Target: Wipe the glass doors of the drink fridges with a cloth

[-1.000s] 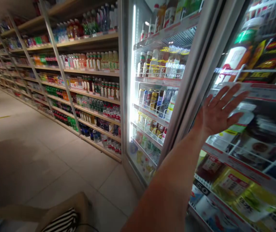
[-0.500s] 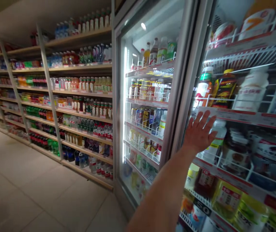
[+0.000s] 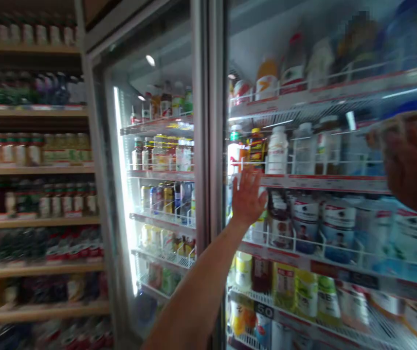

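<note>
My left hand is stretched out with its fingers apart, palm toward the glass door of a drinks fridge. It seems to rest flat on the glass, close to the metal frame on the left, and holds nothing. At the right edge my right hand is raised before the same glass, its fingers bent around a pale cloth. Motion blurs this hand, and part of it lies outside the view. Bottles show through the glass behind both hands, among them a white bottle.
A second fridge door stands to the left, past the upright metal frame. Beyond it, wooden shelves carry rows of bottles. Inside the fridge, wire racks hold bottles and tubs.
The view has swung right, so more of the right-hand door shows. My right hand with the cloth has come into view. My left hand keeps its place on the glass.
</note>
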A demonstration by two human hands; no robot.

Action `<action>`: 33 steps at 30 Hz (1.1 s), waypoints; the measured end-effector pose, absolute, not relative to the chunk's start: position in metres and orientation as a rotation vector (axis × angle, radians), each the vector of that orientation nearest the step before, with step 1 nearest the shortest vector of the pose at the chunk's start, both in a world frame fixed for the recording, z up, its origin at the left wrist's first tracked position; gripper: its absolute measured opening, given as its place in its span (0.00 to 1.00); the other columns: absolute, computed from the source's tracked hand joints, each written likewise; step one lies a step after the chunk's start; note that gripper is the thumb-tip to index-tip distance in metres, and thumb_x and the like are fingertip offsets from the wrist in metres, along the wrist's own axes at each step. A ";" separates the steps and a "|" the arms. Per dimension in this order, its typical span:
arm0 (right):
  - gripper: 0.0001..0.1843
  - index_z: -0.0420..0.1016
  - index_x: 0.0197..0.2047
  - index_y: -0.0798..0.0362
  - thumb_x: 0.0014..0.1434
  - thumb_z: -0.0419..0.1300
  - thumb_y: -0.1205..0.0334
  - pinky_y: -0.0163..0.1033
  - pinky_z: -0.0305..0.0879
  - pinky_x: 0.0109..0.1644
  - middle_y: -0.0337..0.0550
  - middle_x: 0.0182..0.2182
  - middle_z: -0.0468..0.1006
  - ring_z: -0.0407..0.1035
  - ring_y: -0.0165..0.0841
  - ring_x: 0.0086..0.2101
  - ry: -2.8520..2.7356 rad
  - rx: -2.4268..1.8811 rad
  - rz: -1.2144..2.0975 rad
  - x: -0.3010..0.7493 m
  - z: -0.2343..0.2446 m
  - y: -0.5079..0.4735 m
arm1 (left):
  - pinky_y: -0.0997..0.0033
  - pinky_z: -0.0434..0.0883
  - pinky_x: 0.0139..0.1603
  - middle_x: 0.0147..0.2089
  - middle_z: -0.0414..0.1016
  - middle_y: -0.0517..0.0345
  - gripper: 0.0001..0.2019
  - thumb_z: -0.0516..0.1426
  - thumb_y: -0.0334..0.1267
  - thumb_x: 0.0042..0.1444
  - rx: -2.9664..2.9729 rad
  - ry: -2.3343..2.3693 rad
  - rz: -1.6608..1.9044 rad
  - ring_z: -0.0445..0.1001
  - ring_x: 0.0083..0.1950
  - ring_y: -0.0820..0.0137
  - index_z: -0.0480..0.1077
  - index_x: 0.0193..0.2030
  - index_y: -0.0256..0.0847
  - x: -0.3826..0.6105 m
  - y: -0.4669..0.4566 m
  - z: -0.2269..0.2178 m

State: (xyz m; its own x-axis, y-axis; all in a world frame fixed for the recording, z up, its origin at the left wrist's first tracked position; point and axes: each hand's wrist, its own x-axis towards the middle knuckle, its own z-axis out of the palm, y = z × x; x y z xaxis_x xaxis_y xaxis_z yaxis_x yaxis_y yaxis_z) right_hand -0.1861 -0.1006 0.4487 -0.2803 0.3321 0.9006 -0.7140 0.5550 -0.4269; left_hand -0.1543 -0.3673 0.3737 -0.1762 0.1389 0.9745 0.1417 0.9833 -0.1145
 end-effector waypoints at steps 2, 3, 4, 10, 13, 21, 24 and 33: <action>0.32 0.64 0.57 0.59 0.59 0.38 0.49 0.49 0.39 0.60 0.46 0.63 0.53 0.42 0.40 0.63 -1.543 0.254 0.699 -0.187 0.466 -0.076 | 0.50 0.47 0.66 0.67 0.49 0.45 0.26 0.45 0.42 0.60 -0.216 -1.702 0.021 0.39 0.70 0.63 0.50 0.64 0.38 -0.160 -0.372 0.373; 0.35 0.58 0.60 0.66 0.59 0.32 0.51 0.50 0.39 0.61 0.53 0.64 0.48 0.39 0.40 0.63 -1.523 0.211 0.610 -0.188 0.468 -0.073 | 0.50 0.47 0.66 0.67 0.49 0.45 0.26 0.45 0.41 0.60 -0.211 -1.679 0.036 0.39 0.70 0.64 0.49 0.64 0.38 -0.163 -0.374 0.373; 0.35 0.55 0.60 0.71 0.60 0.30 0.55 0.52 0.40 0.61 0.58 0.63 0.48 0.38 0.40 0.64 -1.543 0.277 0.541 -0.191 0.467 -0.075 | 0.51 0.46 0.66 0.67 0.49 0.45 0.26 0.46 0.41 0.60 -0.203 -1.660 0.052 0.39 0.70 0.64 0.49 0.64 0.39 -0.164 -0.375 0.373; 0.25 0.60 0.60 0.56 0.60 0.44 0.61 0.53 0.38 0.65 0.48 0.62 0.57 0.44 0.37 0.63 -1.644 0.534 0.294 -0.210 0.466 -0.076 | 0.53 0.47 0.67 0.67 0.48 0.47 0.27 0.46 0.40 0.60 -0.185 -1.628 0.115 0.41 0.69 0.63 0.47 0.65 0.39 -0.162 -0.376 0.375; 0.28 0.54 0.62 0.67 0.62 0.39 0.63 0.56 0.40 0.63 0.59 0.63 0.50 0.37 0.42 0.64 -1.541 0.216 0.515 -0.208 0.476 -0.070 | 0.52 0.47 0.66 0.68 0.48 0.47 0.28 0.46 0.39 0.60 -0.182 -1.604 0.131 0.42 0.69 0.62 0.45 0.66 0.40 -0.162 -0.376 0.376; 0.25 0.56 0.62 0.55 0.62 0.41 0.64 0.55 0.35 0.65 0.48 0.63 0.54 0.41 0.38 0.64 -1.531 0.493 0.360 -0.213 0.485 -0.062 | 0.51 0.48 0.66 0.68 0.47 0.46 0.29 0.47 0.37 0.60 -0.178 -1.573 0.163 0.43 0.69 0.60 0.41 0.67 0.42 -0.165 -0.381 0.376; 0.27 0.56 0.62 0.62 0.62 0.39 0.61 0.55 0.39 0.64 0.54 0.64 0.50 0.37 0.41 0.64 -1.448 0.300 0.558 -0.217 0.498 -0.064 | 0.51 0.48 0.66 0.68 0.48 0.46 0.29 0.47 0.37 0.59 -0.173 -1.569 0.151 0.43 0.69 0.60 0.42 0.67 0.43 -0.163 -0.380 0.375; 0.29 0.34 0.67 0.48 0.64 0.33 0.55 0.50 0.49 0.63 0.42 0.65 0.48 0.43 0.33 0.63 -1.519 0.848 0.689 -0.199 0.463 -0.121 | 0.60 0.56 0.65 0.67 0.49 0.46 0.26 0.41 0.37 0.62 -0.664 -1.465 -0.132 0.44 0.69 0.69 0.40 0.66 0.38 -0.183 -0.226 0.464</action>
State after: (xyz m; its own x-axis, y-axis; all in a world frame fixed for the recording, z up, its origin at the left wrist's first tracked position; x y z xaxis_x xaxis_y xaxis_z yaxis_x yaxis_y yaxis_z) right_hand -0.1993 -0.1209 0.4630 -0.0298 -0.1251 0.9917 -0.8283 0.5585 0.0456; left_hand -0.1834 -0.2263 0.4637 0.1331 0.3080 0.9420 0.4710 0.8166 -0.3336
